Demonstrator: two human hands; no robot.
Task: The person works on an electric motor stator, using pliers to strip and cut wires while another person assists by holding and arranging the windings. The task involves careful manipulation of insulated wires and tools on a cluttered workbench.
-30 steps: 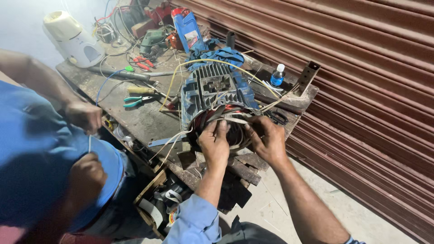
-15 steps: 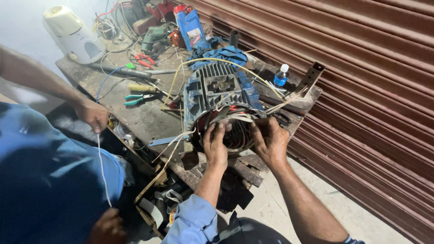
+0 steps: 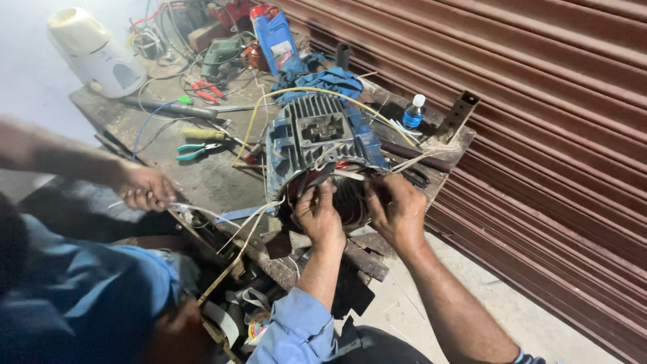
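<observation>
Your left hand [image 3: 318, 214] and right hand [image 3: 399, 210] curl their fingers into the open near end of the blue motor housing [image 3: 317, 138] mid-worktop [image 3: 202, 178], gripping its windings; keep both grips close together, clear of the co-worker's hand [image 3: 145, 189] at left.

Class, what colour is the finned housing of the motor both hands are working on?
Blue, worn and grimy, with the motor housing seen best in the head view.

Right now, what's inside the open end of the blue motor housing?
Inside the blue motor housing, reddish windings and pale wire leads show. The left hand and right hand cover the lower opening, hiding the rest.
</observation>
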